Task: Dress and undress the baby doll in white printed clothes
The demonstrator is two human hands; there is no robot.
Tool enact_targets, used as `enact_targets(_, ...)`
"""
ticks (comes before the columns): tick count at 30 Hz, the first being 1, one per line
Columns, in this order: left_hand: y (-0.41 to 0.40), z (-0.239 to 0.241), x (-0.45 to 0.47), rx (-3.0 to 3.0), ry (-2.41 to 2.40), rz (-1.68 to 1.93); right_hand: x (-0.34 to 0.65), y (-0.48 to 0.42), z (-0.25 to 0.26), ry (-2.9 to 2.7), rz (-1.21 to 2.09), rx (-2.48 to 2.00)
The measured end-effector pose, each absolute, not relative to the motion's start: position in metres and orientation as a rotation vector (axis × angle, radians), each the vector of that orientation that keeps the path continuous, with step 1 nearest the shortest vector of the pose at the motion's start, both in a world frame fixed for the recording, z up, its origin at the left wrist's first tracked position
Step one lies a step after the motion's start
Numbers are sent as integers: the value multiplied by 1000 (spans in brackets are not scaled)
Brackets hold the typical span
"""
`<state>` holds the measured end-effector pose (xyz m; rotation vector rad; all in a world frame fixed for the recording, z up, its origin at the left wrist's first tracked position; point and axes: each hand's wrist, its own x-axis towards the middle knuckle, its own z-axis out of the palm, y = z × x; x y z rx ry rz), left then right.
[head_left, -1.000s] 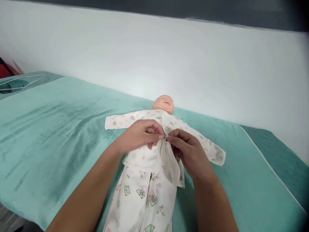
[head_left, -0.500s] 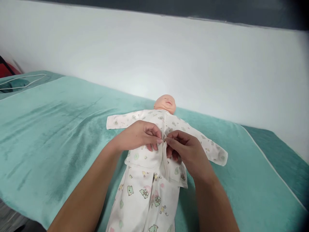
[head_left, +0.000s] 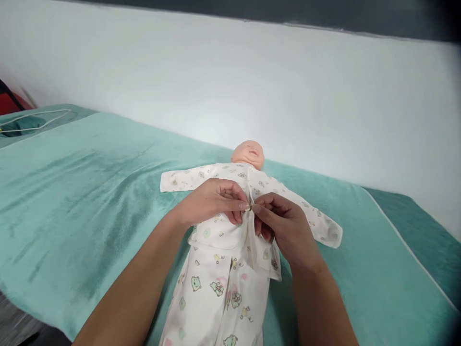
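Observation:
A baby doll (head_left: pixel 248 153) lies on its back, dressed in a white long-sleeved shirt (head_left: pixel 216 235) and matching trousers (head_left: pixel 212 298) printed with small bears. Both my hands meet at the shirt's front opening, about mid-chest. My left hand (head_left: pixel 223 199) pinches one front edge between thumb and finger. From the other side, my right hand (head_left: pixel 279 218) pinches the facing edge, its fingertips almost touching the left ones. A tiny dark spot shows between the fingertips; whether it is a button or a snap I cannot tell. Below the hands the shirt front hangs apart.
A teal plush blanket (head_left: pixel 90 192) with some wrinkles covers the surface under the doll. Behind it rises a white wall (head_left: pixel 230 81). A thin white cord or wire loop (head_left: pixel 43 120) lies at the far left, near a red object (head_left: pixel 12 103).
Both hands have shifted very slightly to the right in view, along with the doll. The shirt edges remain pinched between the fingertips, drawn a little closer together.

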<state>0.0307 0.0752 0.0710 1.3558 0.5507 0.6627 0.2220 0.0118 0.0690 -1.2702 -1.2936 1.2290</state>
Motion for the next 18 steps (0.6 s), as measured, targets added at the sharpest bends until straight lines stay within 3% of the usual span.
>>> enact_targets(18, 74, 70, 31, 1474, 496, 604, 218, 12, 74, -1269, 1270, -1251)
